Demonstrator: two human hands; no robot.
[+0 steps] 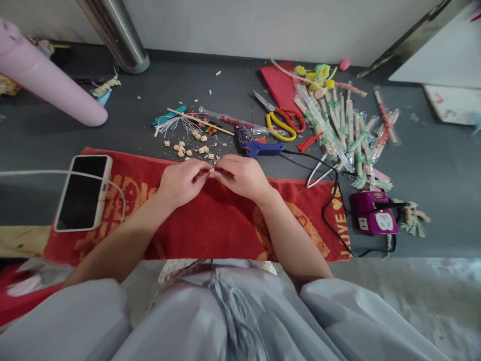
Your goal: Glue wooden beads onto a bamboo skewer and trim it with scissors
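My left hand (185,181) and my right hand (242,175) meet above the red towel (221,225), thumbs and fingertips pinched together. Between them shows a small pale wooden piece (212,171), mostly covered by the fingers. Just beyond the hands lie several similar wooden pieces (203,150) among crumbs on the dark table. A blue glue gun (265,149) rests past my right hand, its nozzle end by a thin wooden stick (201,122). Near the stick are a teal object (171,115) and white tassel threads (176,126).
Yellow-and-red-handled scissors (281,120) lie behind the glue gun. Wrapped sticks (349,125) are heaped at the right, near a purple box (376,211) with a black cord. A phone (83,193) with a white cable lies left; a pink bottle (56,75) and a metal cylinder (120,35) stand behind.
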